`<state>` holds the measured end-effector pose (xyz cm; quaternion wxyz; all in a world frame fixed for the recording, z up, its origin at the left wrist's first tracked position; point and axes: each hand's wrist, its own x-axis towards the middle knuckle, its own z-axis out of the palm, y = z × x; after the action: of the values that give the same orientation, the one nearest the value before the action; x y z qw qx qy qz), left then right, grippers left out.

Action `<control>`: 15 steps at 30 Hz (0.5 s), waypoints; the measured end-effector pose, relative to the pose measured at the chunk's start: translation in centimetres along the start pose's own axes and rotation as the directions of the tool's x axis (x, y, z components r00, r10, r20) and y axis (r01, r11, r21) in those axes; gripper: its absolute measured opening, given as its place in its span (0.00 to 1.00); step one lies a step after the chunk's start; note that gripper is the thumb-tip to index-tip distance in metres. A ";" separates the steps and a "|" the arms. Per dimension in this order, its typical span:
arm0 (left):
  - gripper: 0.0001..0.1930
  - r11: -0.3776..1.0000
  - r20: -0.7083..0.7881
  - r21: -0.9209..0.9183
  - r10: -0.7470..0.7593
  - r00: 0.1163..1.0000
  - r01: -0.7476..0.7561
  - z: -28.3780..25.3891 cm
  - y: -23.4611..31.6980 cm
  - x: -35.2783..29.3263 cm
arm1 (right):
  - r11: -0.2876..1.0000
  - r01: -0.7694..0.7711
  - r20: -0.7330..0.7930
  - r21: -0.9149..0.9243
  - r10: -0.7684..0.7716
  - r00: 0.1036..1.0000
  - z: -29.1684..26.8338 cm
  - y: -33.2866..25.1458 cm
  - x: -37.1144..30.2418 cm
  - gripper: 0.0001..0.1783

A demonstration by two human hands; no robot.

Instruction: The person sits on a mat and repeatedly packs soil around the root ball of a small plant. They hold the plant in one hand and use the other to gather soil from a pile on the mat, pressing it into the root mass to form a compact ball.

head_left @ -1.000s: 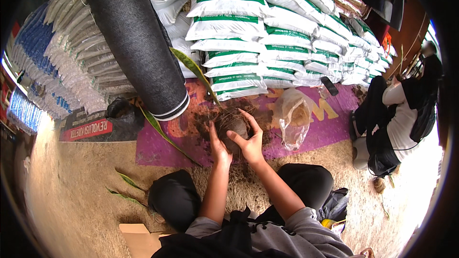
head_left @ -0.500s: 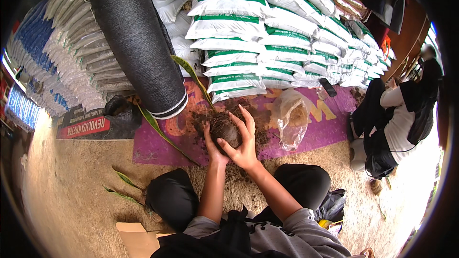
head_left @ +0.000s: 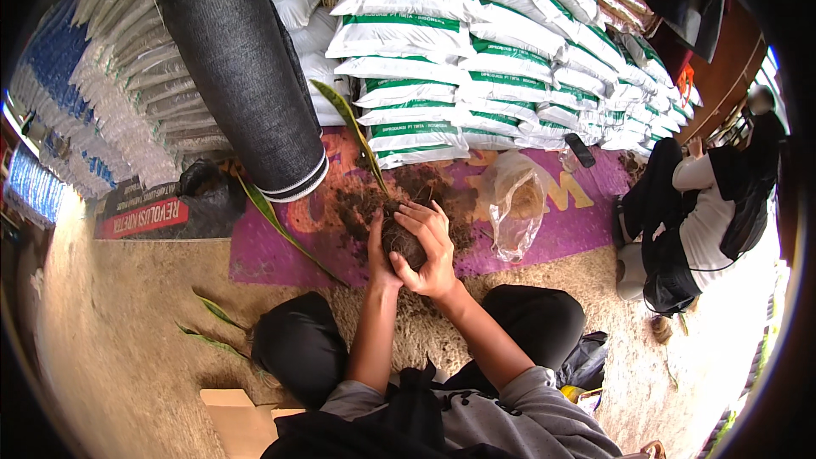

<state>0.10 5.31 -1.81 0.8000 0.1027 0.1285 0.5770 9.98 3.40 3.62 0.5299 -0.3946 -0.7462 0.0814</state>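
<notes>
Between my two hands sits a round, dark brown root ball (head_left: 403, 242) of packed soil with fine roots. My left hand (head_left: 380, 248) cups its left side, and my right hand (head_left: 430, 246) wraps over its right side and top. A long green leaf with yellow edges (head_left: 350, 123), like a snake plant's, rises from behind the ball. Loose dark soil (head_left: 357, 204) is scattered around it on a purple printed banner (head_left: 578, 238). Left of my hands, another long leaf (head_left: 276, 221) lies across the banner's edge.
A clear plastic bag (head_left: 517, 208) lies right of my hands, near a phone-like black object (head_left: 580, 150). White-and-green sacks (head_left: 408, 42) are stacked ahead. A black mesh roll (head_left: 242, 76) leans in at left. Another person (head_left: 710, 212) squats at right. More leaves (head_left: 212, 340) lie beside my left knee.
My right hand's fingers have come closer together and curled further over the root ball. The view has shifted slightly, and both hands remain around the ball.
</notes>
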 end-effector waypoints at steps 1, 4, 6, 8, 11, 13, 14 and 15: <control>0.29 1.000 0.028 0.013 -0.004 1.000 0.004 -0.3 0.0 0.1 | 1.000 -0.002 -0.014 0.012 0.002 1.000 0.0 0.0 -0.1 0.29; 0.29 0.998 -0.034 0.055 0.019 0.999 -0.017 0.7 -0.1 -0.1 | 0.999 -0.003 -0.005 0.039 0.003 1.000 0.2 0.4 -0.3 0.32; 0.29 0.998 -0.065 0.053 0.045 0.997 -0.041 2.7 0.2 -0.6 | 0.999 -0.021 -0.018 0.039 0.022 1.000 0.1 0.2 0.0 0.36; 0.28 0.997 -0.036 0.015 0.070 0.997 -0.070 4.5 0.7 -1.0 | 0.998 -0.058 -0.066 0.024 0.059 0.996 -0.2 -0.8 0.6 0.41; 0.27 0.999 -0.062 0.020 0.047 0.997 -0.046 2.5 0.6 -0.1 | 0.996 -0.078 0.095 -0.045 0.082 0.992 -0.6 -0.7 0.8 0.47; 0.25 0.999 -0.081 0.020 0.043 0.996 -0.042 2.1 0.5 0.0 | 0.997 -0.068 0.087 -0.048 0.072 0.994 -0.4 -0.6 0.6 0.45; 0.25 0.998 -0.062 0.049 0.043 0.997 -0.040 2.0 0.5 -0.1 | 0.996 -0.066 0.096 -0.053 0.071 0.993 -0.4 -0.5 0.4 0.45; 0.24 0.996 -0.043 0.077 0.043 0.998 -0.040 1.9 0.6 -0.2 | 0.996 -0.064 0.105 -0.057 0.070 0.992 -0.4 -0.5 0.3 0.45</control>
<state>0.11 5.25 0.21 0.7803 0.1229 0.1663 0.5902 10.08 3.14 4.24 0.4753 -0.4285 -0.7619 0.1001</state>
